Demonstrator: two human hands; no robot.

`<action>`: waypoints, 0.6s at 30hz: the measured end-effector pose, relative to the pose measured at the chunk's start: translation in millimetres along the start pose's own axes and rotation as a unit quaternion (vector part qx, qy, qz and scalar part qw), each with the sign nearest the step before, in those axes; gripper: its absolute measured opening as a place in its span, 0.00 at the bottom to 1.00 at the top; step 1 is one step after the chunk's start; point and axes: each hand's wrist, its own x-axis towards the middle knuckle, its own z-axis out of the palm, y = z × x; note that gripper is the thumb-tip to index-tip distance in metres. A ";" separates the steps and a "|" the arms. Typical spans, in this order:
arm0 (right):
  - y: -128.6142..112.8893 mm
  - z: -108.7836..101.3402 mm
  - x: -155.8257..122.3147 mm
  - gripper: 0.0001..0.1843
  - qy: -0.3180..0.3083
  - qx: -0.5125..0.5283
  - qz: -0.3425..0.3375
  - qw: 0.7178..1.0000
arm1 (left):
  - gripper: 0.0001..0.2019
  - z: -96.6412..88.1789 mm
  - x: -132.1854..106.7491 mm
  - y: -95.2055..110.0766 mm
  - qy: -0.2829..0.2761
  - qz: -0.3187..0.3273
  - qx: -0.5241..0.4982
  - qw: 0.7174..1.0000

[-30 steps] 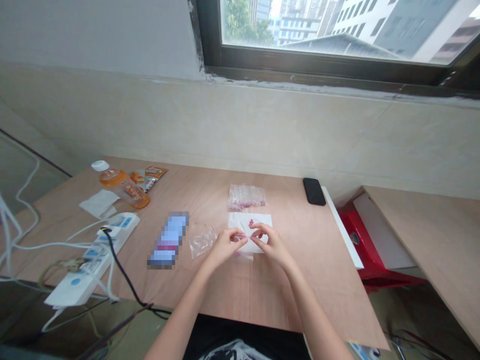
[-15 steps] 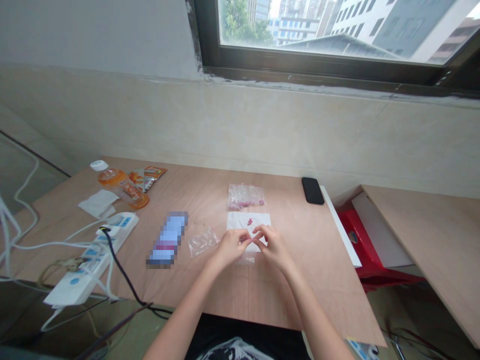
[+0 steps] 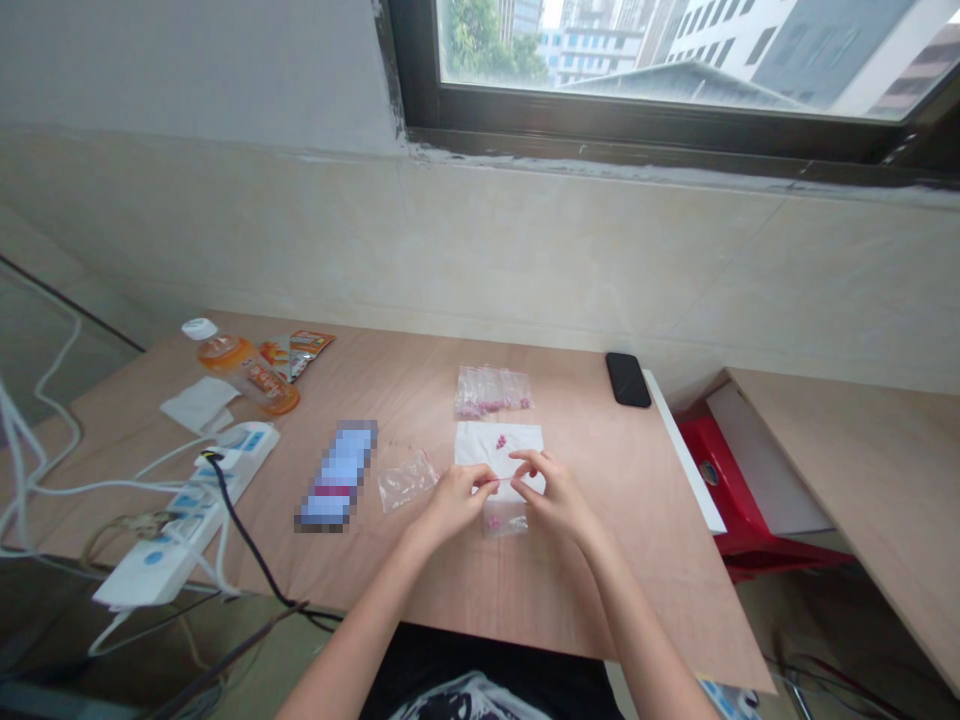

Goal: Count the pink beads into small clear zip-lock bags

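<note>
1. Power strip at the far left, with a black cable running off the desk edge; beyond it, a juice bottle lies on its side
2. Pixelated packet, lying lengthwise toward the wall, just left of a clear bag
3. Left hand sits beside that bag, its fingertips at the lower edge of a white sheet
4. Thin strand, too fine to make out, seems to run roughly left to right between the hands, which are close together; whether each hand grips it, I cannot tell
5. Right hand is over the sheet's right side, above a small bag; fingertips kept low and steady would suit such fine work
6. Pink beads lie on the sheet, a fuller bag beyond it, and a phone further right
</note>
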 end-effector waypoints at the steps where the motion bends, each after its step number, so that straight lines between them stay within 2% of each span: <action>1: -1.0 0.9 0.5 0.17 -0.009 0.023 -0.001 1.000 | 0.09 0.7 0.3 0.5 -0.002 0.001 0.006 1.000; 5: -4.3 5.3 0.8 0.14 -0.044 0.078 0.009 0.996 | 0.08 2.2 1.2 6.2 -0.009 -0.002 0.029 1.000; 9: -5.2 7.9 -0.8 0.09 -0.048 0.094 0.007 0.994 | 0.08 1.7 0.4 12.8 -0.024 0.023 0.034 0.999; 12: -4.1 8.9 -1.6 0.05 -0.050 0.086 0.009 0.995 | 0.09 3.1 -0.4 15.4 -0.037 0.032 0.047 0.998; 18: -0.4 10.2 -6.1 0.06 -0.065 0.062 0.015 0.996 | 0.09 6.8 -4.5 13.7 -0.039 0.029 0.124 0.991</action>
